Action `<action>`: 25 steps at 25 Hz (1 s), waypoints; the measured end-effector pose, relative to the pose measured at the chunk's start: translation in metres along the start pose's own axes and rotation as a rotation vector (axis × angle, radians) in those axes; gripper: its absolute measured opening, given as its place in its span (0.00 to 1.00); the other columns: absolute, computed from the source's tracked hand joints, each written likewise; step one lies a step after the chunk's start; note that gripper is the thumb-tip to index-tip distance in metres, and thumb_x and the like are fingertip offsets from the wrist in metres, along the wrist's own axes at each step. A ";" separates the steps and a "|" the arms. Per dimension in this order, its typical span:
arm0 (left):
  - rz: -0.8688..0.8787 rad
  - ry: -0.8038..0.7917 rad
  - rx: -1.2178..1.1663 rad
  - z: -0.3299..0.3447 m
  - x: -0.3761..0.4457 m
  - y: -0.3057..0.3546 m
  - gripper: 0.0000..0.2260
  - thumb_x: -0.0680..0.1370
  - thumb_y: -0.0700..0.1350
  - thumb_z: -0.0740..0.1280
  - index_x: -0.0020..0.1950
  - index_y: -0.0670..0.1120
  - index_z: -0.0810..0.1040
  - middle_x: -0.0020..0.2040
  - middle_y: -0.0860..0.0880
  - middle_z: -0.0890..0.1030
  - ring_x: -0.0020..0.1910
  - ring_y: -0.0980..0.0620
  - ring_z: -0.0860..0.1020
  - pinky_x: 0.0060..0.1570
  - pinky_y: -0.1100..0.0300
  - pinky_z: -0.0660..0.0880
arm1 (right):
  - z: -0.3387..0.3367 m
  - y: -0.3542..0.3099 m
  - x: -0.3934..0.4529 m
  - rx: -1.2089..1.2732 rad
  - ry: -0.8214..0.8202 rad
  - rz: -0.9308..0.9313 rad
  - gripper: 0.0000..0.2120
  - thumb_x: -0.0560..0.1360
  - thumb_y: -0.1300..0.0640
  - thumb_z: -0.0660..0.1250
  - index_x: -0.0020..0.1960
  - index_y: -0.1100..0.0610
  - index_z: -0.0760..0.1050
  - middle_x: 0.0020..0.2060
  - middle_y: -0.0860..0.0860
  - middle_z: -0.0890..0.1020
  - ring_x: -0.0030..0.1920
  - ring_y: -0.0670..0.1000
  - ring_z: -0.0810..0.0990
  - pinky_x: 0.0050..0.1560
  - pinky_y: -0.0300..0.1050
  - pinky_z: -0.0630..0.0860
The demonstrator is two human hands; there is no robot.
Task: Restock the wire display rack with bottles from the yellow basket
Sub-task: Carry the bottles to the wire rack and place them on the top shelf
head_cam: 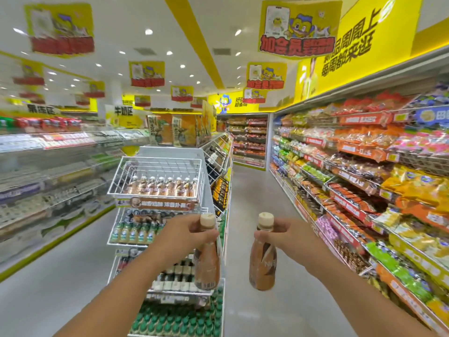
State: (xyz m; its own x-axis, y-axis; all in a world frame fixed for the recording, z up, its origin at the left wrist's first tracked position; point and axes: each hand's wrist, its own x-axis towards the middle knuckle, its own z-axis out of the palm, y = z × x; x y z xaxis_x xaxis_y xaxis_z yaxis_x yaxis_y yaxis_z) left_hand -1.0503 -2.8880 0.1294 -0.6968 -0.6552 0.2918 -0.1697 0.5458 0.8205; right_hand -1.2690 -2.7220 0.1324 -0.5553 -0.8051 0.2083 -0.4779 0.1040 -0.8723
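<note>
Two bottles (207,259) hang gripped before the wire rack (155,176).

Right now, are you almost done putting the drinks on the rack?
Partly. One row of brown bottles already stands along the front of the top wire basket, with open room behind it. In hand: the left hand holds a brown bottle by the neck, and the right hand holds another bottle. Both still need placing. The yellow basket is out of view, so I can't tell how many remain.
</note>
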 end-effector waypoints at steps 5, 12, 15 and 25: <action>-0.041 0.045 -0.013 -0.117 0.040 -0.070 0.08 0.74 0.52 0.77 0.53 0.54 0.85 0.47 0.61 0.87 0.46 0.63 0.84 0.50 0.61 0.79 | 0.104 -0.047 0.075 0.054 -0.010 -0.046 0.04 0.71 0.53 0.80 0.45 0.49 0.87 0.34 0.39 0.87 0.32 0.32 0.81 0.31 0.24 0.70; -0.045 0.086 0.017 -0.212 0.114 -0.136 0.08 0.75 0.52 0.75 0.52 0.53 0.85 0.47 0.58 0.87 0.46 0.60 0.85 0.51 0.60 0.80 | 0.194 -0.086 0.174 0.064 -0.005 -0.057 0.06 0.70 0.51 0.81 0.45 0.52 0.88 0.40 0.47 0.89 0.43 0.45 0.85 0.45 0.41 0.77; -0.054 0.103 -0.018 -0.227 0.155 -0.161 0.08 0.75 0.51 0.76 0.52 0.52 0.85 0.47 0.57 0.87 0.46 0.58 0.85 0.47 0.61 0.80 | 0.218 -0.083 0.221 0.041 -0.010 -0.059 0.06 0.70 0.50 0.81 0.42 0.51 0.88 0.39 0.46 0.89 0.40 0.42 0.84 0.44 0.40 0.77; -0.086 0.085 0.002 -0.236 0.349 -0.248 0.09 0.74 0.52 0.76 0.52 0.51 0.85 0.46 0.56 0.88 0.48 0.56 0.86 0.56 0.52 0.80 | 0.272 -0.047 0.427 0.009 -0.061 -0.078 0.08 0.70 0.47 0.80 0.43 0.51 0.88 0.37 0.45 0.88 0.39 0.43 0.85 0.41 0.39 0.76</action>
State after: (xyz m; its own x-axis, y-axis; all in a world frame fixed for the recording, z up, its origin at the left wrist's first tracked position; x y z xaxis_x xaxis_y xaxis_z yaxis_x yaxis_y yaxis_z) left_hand -1.0865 -3.3753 0.1434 -0.6180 -0.7417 0.2606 -0.2277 0.4862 0.8437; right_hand -1.2985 -3.2290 0.1423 -0.4745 -0.8445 0.2486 -0.5117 0.0347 -0.8585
